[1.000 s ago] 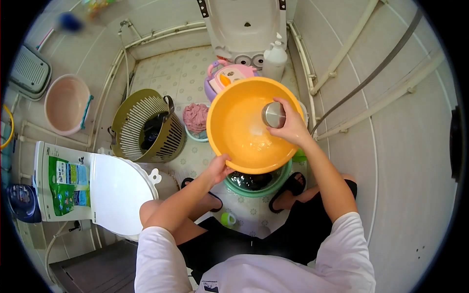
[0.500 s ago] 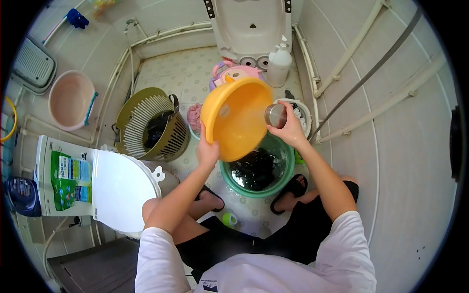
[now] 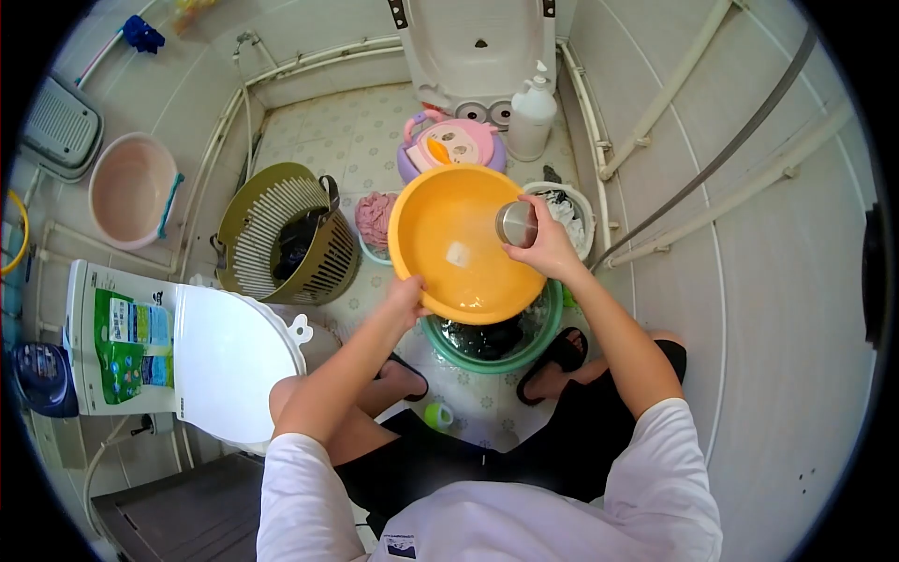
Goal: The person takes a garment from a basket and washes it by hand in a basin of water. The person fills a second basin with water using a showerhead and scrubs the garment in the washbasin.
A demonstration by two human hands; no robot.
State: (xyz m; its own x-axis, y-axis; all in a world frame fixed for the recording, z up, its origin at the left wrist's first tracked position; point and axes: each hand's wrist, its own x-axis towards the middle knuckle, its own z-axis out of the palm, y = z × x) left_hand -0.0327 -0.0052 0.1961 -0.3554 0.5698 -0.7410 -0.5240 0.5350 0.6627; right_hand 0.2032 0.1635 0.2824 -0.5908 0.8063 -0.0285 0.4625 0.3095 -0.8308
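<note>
My left hand (image 3: pixel 409 298) is closed on the near-left rim of a yellow basin (image 3: pixel 440 215), holding it over a green tub (image 3: pixel 459 361). Dark wet clothes (image 3: pixel 496 335) lie in water in the tub, partly hidden beneath the basin. Wrapped in my right hand (image 3: pixel 552 239) is a silvery shower head (image 3: pixel 516 225), its face pointed into the basin. A little water glints at the basin's bottom.
An olive laundry basket (image 3: pixel 328 272) with dark clothes stands left, beside pink cloth (image 3: pixel 375 218) in a small basin. Behind are a pink-and-purple child's potty (image 3: pixel 454 145) and a white pump bottle (image 3: pixel 532 120). A white bucket (image 3: pixel 588 220) holds clothes; a toilet (image 3: pixel 234 365) is at left.
The yellow basin has tipped back from a steep slant to nearly level and now covers more of the green tub. The shower head has shifted slightly left with my right hand.
</note>
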